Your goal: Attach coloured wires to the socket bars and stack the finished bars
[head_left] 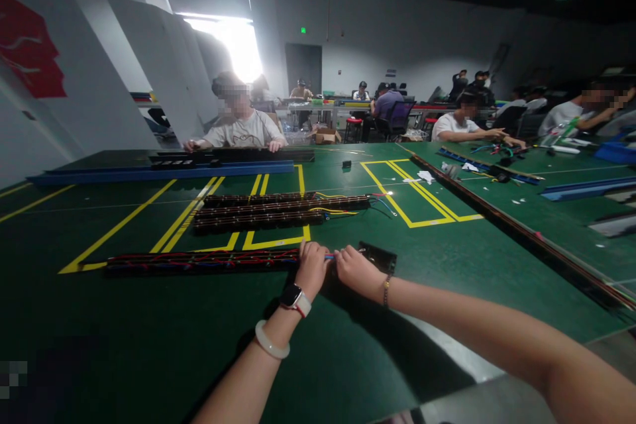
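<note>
A long black rail [209, 261] with red and blue wires along it lies on the green table [209, 344]. At its right end my left hand [313, 268] is closed around the wires and the rail's end. Close beside it, my right hand [358, 270] is closed on the blue and red wires [330, 256] that come out of the rail; a short stretch shows between the hands. Just beyond my right hand is a black block [380, 257], partly covered by the hand. My fingertips are mostly hidden.
Several wired black rails [258, 211] lie just beyond, with loose wire ends on their right. A long dark rail [507, 225] runs diagonally at right. Across the table a person [243, 126] touches black rails beside a blue rail [163, 173]. Yellow tape [119, 225] marks the tabletop.
</note>
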Available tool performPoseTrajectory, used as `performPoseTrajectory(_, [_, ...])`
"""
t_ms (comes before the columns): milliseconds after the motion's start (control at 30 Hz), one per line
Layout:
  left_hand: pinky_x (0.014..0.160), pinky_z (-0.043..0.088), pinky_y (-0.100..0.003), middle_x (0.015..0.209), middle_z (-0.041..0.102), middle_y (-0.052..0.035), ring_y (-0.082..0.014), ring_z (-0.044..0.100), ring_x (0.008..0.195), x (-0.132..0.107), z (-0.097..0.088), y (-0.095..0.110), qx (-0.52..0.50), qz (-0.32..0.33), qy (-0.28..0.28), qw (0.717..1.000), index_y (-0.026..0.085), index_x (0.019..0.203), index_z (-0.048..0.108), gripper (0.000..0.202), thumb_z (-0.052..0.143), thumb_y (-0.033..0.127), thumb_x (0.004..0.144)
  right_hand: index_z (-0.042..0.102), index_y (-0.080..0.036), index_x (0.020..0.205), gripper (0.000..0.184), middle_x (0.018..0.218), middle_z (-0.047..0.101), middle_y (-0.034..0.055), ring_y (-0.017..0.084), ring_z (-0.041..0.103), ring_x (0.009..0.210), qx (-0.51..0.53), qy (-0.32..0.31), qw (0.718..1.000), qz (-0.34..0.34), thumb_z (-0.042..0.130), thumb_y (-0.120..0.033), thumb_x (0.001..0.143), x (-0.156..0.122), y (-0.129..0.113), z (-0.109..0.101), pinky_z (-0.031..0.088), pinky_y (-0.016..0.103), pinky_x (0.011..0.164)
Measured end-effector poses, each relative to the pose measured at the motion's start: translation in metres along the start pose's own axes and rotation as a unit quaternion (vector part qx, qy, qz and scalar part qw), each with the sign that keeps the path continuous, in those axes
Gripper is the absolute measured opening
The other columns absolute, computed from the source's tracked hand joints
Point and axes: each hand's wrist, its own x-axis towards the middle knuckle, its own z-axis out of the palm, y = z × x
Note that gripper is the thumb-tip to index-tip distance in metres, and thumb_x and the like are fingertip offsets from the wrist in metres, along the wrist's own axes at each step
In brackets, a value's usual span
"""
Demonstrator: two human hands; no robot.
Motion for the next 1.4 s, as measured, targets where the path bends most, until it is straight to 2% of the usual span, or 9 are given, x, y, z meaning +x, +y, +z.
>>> performPoseTrajectory(367, [0.109,0.021,-0.049,0.087,0.055,-0.0048,-0.0220,0.050,0.094,-0.003,-0.002,0.002,0.043,-0.005,-0.027,0.999,0.019,0.088,0.058,0.015,0.046,0.012,0.083,0.065,-0.009,0.082,0.014,0.079,0.064,0.0121,0.020,0.059,0.075,0.109,-0.080,0.989,0.066,0.051,-0.010,0.085,0.010,-0.012,-0.014,0.040,0.032,0.065])
performPoseTrajectory(600, [0.108,0.022,-0.051,0.090,0.055,-0.0058,-0.0232,0.050,0.097,-0.004,0.001,-0.001,0.046,0.017,-0.010,0.999,0.018,0.088,0.055,0.014,0.047,0.008,0.081,0.063,-0.016,0.091,0.016,0.095,0.064,0.0083,0.022,0.058,0.094,0.185,-0.071,0.978,0.057,0.065,-0.027,0.080,0.013,0.036,-0.007,0.038,0.030,0.077])
performPoseTrajectory(767, [0.109,0.022,-0.053,0.091,0.055,-0.0043,-0.0229,0.051,0.100,-0.005,0.002,-0.001,0.036,0.022,-0.009,0.999,0.019,0.088,0.053,0.019,0.052,0.005,0.076,0.059,-0.018,0.111,0.058,0.103,0.065,0.0061,0.020,0.060,0.090,0.304,-0.170,0.935,0.058,0.077,-0.046,0.062,0.034,0.066,0.003,0.039,0.025,0.069])
performPoseTrajectory(867, [0.109,0.021,-0.052,0.093,0.056,-0.0043,-0.0226,0.051,0.101,-0.005,0.000,-0.001,0.028,0.030,-0.012,0.999,0.019,0.090,0.054,0.019,0.053,0.007,0.075,0.064,-0.017,0.107,0.056,0.095,0.068,0.0033,0.017,0.060,0.078,0.376,-0.272,0.886,0.012,0.074,-0.051,0.062,0.047,0.073,0.016,0.038,0.022,0.062])
performPoseTrajectory(1000, [0.110,0.022,-0.050,0.101,0.057,-0.0069,-0.0244,0.049,0.113,-0.008,-0.008,-0.003,-0.009,0.041,-0.017,0.999,0.018,0.097,0.055,0.023,0.058,0.012,0.075,0.066,-0.015,0.105,0.051,0.088,0.068,0.0011,0.014,0.057,0.070,0.439,-0.307,0.844,-0.025,0.070,-0.048,0.066,0.053,0.075,0.030,0.037,0.021,0.059])
performPoseTrajectory(1133, [0.109,0.025,-0.050,0.120,0.054,-0.0090,-0.0278,0.038,0.127,-0.018,-0.024,0.002,-0.066,0.081,-0.013,0.994,0.020,0.115,0.051,0.045,0.065,0.020,0.072,0.068,-0.015,0.105,0.047,0.085,0.068,0.0004,0.012,0.054,0.066,0.436,-0.305,0.846,-0.020,0.069,-0.043,0.068,0.053,0.076,0.032,0.036,0.021,0.058])
performPoseTrajectory(1233, [0.096,0.041,-0.044,0.105,0.060,-0.0095,-0.0254,0.052,0.109,-0.026,-0.030,0.013,-0.147,0.017,-0.003,0.989,0.019,0.097,0.058,0.019,0.057,0.029,0.080,0.069,-0.014,0.101,0.045,0.080,0.067,0.0004,0.012,0.052,0.062,0.418,-0.297,0.858,-0.033,0.069,-0.042,0.067,0.054,0.078,0.028,0.034,0.021,0.057])
performPoseTrajectory(1300, [0.083,0.049,-0.039,0.085,0.063,-0.0075,-0.0210,0.060,0.087,-0.030,-0.028,0.020,-0.275,-0.078,-0.055,0.957,0.017,0.081,0.059,0.023,0.049,0.038,0.086,0.070,-0.014,0.099,0.043,0.076,0.067,0.0002,0.011,0.050,0.060,0.408,-0.292,0.864,-0.040,0.068,-0.043,0.067,0.055,0.078,0.025,0.033,0.022,0.055])
performPoseTrajectory(1400, [0.074,0.052,-0.035,0.077,0.066,-0.0078,-0.0182,0.065,0.075,-0.031,-0.024,0.025,-0.526,-0.230,-0.158,0.803,0.014,0.084,0.059,0.032,0.046,0.043,0.089,0.072,-0.013,0.095,0.042,0.071,0.067,0.0008,0.011,0.049,0.058,0.394,-0.279,0.875,-0.036,0.068,-0.045,0.068,0.054,0.077,0.019,0.032,0.022,0.054])
